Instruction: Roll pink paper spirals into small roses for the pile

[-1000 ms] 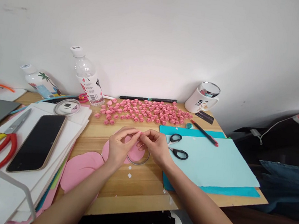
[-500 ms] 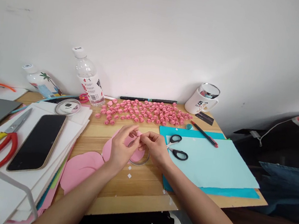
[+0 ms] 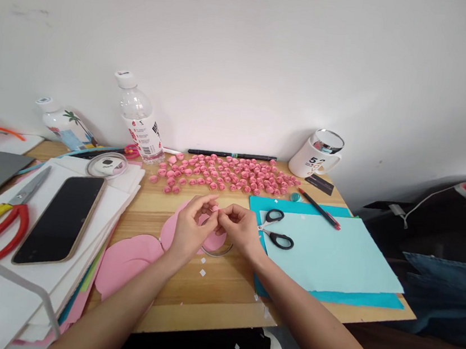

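Note:
My left hand (image 3: pixel 193 223) and my right hand (image 3: pixel 238 229) meet over the desk, fingertips pinched together on a small pink paper piece (image 3: pixel 215 210). Most of that piece is hidden by the fingers. Beneath the hands lie a pink paper circle (image 3: pixel 213 244) and a tape roll (image 3: pixel 223 252), partly covered. Cut pink paper shapes (image 3: pixel 129 261) rest to the left, by my left forearm. Behind the hands spread many small rolled pink paper roses (image 3: pixel 241 175). Black-handled scissors (image 3: pixel 277 229) lie just right of my right hand.
Light blue paper sheets (image 3: pixel 333 255) cover the right side, with a pen (image 3: pixel 318 207) on them. A mug (image 3: pixel 316 155) and a water bottle (image 3: pixel 139 123) stand along the wall. To the left, a phone (image 3: pixel 60 218) and red-yellow scissors (image 3: pixel 1 225) lie on stacked paper.
Both hands stay pinched in nearly the same place, with slight finger movement around the pink paper piece. The view has shifted very slightly.

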`<action>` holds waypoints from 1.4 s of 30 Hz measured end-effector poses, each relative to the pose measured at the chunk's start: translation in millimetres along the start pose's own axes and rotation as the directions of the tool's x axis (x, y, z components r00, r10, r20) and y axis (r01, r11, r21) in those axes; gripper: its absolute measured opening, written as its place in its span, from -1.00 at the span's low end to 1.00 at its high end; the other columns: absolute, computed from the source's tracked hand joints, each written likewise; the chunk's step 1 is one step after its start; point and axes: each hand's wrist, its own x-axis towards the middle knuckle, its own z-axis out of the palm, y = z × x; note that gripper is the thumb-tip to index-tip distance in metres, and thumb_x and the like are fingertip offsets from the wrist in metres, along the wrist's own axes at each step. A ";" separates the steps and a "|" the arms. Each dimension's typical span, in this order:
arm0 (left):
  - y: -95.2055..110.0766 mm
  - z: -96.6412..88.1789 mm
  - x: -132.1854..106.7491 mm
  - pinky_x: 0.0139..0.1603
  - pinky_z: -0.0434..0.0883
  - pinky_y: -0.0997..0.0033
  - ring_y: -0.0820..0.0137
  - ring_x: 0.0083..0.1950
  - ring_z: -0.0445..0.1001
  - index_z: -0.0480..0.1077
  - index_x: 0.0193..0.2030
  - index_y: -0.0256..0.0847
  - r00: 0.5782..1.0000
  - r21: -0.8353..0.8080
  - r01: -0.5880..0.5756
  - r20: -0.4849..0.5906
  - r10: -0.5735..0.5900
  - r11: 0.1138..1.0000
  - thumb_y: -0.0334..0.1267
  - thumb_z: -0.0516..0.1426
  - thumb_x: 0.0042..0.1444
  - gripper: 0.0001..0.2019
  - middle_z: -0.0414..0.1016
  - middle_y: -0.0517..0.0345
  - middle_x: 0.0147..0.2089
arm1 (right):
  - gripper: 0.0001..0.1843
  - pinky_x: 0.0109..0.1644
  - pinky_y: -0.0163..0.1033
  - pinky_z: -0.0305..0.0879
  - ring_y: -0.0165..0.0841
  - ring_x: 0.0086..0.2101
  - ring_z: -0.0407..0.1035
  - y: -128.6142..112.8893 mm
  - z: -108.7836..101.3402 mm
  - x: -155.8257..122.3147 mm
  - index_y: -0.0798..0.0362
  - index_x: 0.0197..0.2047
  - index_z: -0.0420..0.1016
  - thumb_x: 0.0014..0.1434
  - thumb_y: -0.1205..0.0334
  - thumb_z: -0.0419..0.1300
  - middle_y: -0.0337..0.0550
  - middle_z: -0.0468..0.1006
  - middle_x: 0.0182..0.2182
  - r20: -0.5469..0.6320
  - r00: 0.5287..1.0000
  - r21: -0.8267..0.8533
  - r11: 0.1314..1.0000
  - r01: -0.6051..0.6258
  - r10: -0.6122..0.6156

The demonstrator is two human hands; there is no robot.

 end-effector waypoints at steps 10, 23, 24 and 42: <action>-3.1 -2.6 -0.1 -0.24 0.39 0.44 0.42 -0.26 0.43 0.46 -0.25 -0.19 0.981 0.210 -0.193 0.029 0.192 0.958 -0.42 0.10 0.02 -0.83 0.46 0.13 -0.28 | -0.86 -0.51 -0.33 0.34 -0.40 -0.61 0.39 2.4 1.1 -2.6 0.09 -0.52 0.38 -0.03 0.20 0.17 -0.22 0.47 -0.65 0.017 0.997 -0.073 0.994 0.076 -0.075; -6.7 -0.5 0.3 -0.12 0.42 0.39 0.41 -0.20 0.46 0.42 -0.17 -0.24 0.999 0.068 -0.027 0.020 0.026 0.997 -0.39 0.15 -0.07 -0.75 0.43 0.08 -0.23 | -0.85 -0.53 -0.35 0.36 -0.43 -0.64 0.38 -2.6 -0.4 -0.5 0.11 -0.54 0.38 -0.05 0.22 0.17 -0.26 0.46 -0.69 0.005 1.000 0.008 1.000 -0.016 0.016; -6.4 -0.7 0.5 -0.14 0.42 0.39 0.40 -0.21 0.46 0.43 -0.20 -0.25 1.000 0.081 -0.018 0.013 0.017 0.997 -0.37 0.15 -0.07 -0.77 0.44 0.08 -0.24 | -0.85 -0.52 -0.34 0.36 -0.43 -0.64 0.38 -2.5 -0.5 -0.6 0.11 -0.54 0.38 -0.04 0.21 0.18 -0.25 0.46 -0.68 0.009 1.000 0.007 1.000 -0.010 0.010; 2.8 -0.5 -2.9 -0.25 0.45 0.42 0.38 -0.28 0.50 0.49 -0.30 -0.24 0.999 0.171 0.022 -0.029 -0.018 0.985 -0.33 0.13 -0.03 -0.85 0.54 0.12 -0.33 | -0.82 -0.48 -0.33 0.28 -0.40 -0.56 0.35 0.4 3.7 -6.5 0.09 -0.54 0.38 0.00 0.19 0.13 -0.21 0.45 -0.60 -0.078 0.973 -0.309 0.933 0.183 -0.216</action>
